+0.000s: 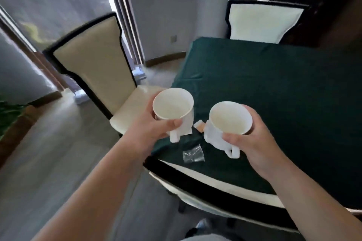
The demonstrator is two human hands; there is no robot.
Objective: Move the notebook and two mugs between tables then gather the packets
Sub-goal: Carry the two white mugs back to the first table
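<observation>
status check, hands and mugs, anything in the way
Left hand grips left mug. Right hand grips right mug. Both airborne. Packets on green table.

Glossy white ceramic against matt green cloth.
Two mugs, left (173, 110) and right (228, 123), smooth and glazed, faintly shiny inside. Tablecloth (274, 84) of dull dark green fabric, lightly creased. Clear crinkled plastic wrapper (193, 155) glinting on it. Chairs (94, 60) in cream upholstery, framed in black lacquered wood. Floor (58, 152) of pale, smooth wood-look boards.
</observation>
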